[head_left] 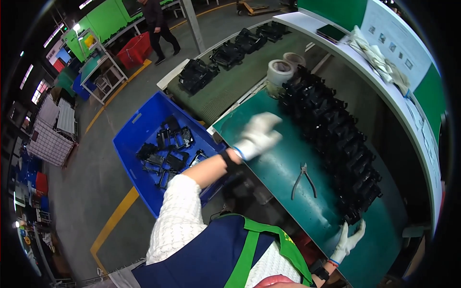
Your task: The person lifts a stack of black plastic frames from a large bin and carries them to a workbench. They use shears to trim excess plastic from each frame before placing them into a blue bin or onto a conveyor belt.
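My left hand point(259, 134), in a white glove, hovers over the far left part of the green worktable point(269, 165). Motion smears its fingers, but nothing shows in it. My right hand point(346, 244), also gloved, is at the near end of a long row of black plastic parts point(331, 129). Its fingers are spread to either side of the last part's end, seemingly touching it. A pair of cutting pliers point(304, 181) with dark handles lies on the table between my hands, its jaws pointing away from me.
Left of the table stands a blue bin point(126, 144) holding several loose black parts. Beyond, a conveyor belt point(206, 98) carries more black assemblies. Tape rolls point(280, 72) stand at the table's far end. A white shelf point(345, 45) with a phone and cloths curves along the right. A person walks in the background.
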Tool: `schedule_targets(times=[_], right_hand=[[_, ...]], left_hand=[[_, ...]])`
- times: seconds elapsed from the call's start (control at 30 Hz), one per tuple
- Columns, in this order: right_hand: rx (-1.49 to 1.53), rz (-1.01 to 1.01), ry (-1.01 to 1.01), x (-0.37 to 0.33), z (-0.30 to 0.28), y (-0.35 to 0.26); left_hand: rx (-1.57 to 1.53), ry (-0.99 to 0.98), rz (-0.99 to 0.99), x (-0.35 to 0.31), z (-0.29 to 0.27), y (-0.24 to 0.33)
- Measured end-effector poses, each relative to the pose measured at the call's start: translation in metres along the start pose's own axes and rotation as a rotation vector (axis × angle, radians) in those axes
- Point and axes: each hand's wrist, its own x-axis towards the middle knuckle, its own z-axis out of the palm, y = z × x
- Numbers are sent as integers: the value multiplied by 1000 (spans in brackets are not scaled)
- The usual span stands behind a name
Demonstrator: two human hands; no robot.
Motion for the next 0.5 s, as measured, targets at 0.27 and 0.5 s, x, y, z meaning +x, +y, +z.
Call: schedule_targets(times=[0.27, 0.5], right_hand=[[-113, 3, 286, -38, 36, -48], [-221, -144, 225, -86, 79, -125]], left_hand=[[381, 719, -945, 25, -126, -325], [669, -2, -511, 117, -177, -372]])
